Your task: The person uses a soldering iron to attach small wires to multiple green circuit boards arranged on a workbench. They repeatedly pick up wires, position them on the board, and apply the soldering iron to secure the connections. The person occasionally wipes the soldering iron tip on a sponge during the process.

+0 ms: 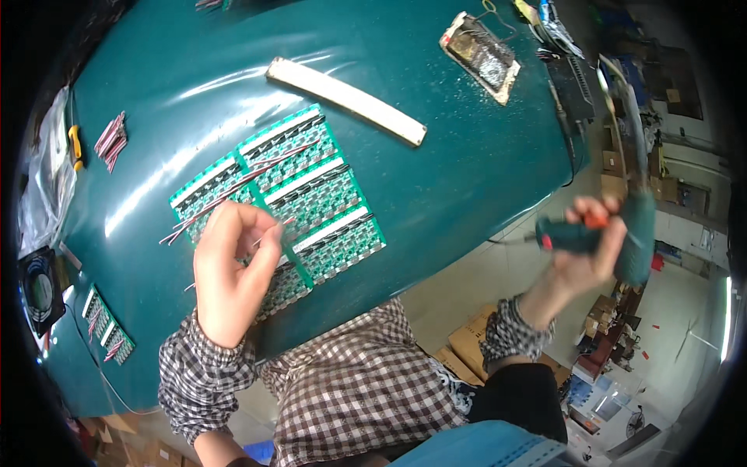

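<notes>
Several green circuit boards (331, 198) lie joined in a block on the mat, with black parts and white strips in rows. Thin red, black and white wires (233, 187) lie across them. My left hand (237, 261) is over the block's near left part, thumb and forefinger pinched on a thin wire whose reddish end shows by the fingertips. Off the table's right edge, my right hand (583, 253) grips a green pistol-shaped soldering gun (640, 237) with a red-orange trigger. Motion blurs its front end, which points up and away from the boards.
A long white bar (346, 101) lies beyond the boards. Farther right sits a stained soldering pad (481, 58). At left are a wire bundle (112, 142), a yellow-handled screwdriver (75, 148), a black fan (40, 292) and another board strip (107, 327).
</notes>
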Motion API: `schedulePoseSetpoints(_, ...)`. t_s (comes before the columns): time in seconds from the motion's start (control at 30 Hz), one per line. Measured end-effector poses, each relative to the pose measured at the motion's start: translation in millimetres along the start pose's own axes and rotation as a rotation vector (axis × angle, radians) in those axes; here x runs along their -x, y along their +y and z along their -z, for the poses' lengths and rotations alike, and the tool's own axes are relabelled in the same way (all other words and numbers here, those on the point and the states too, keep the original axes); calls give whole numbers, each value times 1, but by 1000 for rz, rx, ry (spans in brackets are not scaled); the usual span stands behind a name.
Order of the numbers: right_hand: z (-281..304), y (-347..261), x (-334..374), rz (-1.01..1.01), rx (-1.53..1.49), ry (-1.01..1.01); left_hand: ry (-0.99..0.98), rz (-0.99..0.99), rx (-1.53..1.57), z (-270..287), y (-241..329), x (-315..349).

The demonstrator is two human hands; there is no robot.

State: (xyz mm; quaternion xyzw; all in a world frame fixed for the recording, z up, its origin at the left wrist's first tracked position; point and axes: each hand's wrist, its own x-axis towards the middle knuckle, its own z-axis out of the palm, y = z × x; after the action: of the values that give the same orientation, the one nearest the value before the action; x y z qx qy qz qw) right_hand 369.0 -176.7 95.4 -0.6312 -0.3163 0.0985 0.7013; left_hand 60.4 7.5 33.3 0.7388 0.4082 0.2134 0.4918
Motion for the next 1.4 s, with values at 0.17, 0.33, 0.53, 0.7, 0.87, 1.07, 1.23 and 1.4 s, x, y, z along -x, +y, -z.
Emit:
schedulePoseSetpoints(0.17,-8,52,-12,-95,237,245,1,-6,-3,-1,-4,11)
schedulePoseSetpoints(0.33,-18,54,-24,-26,265,153,-12,-9,-16,0,0,4)
schedulePoseSetpoints(0.53,-17,48,-11,-204,275,161,-32,-33,-1,1,-6,10)
schedulePoseSetpoints(0.7,11,31,7,-480,-315,-18,-47,7,30,0,-10,11)
schedulePoseSetpoints(0.87,15,26,23,-671,-598,-158,-55,28,44,0,-14,11)
schedulePoseSetpoints(1.07,10,29,21,-717,-636,-151,-53,47,32,0,-19,10)
schedulePoseSetpoints(1.23,8,49,-19,-430,-97,29,-40,23,37,-1,-18,8)
schedulePoseSetpoints(1.4,4,67,-50,-301,207,83,-41,49,22,-1,-18,7)
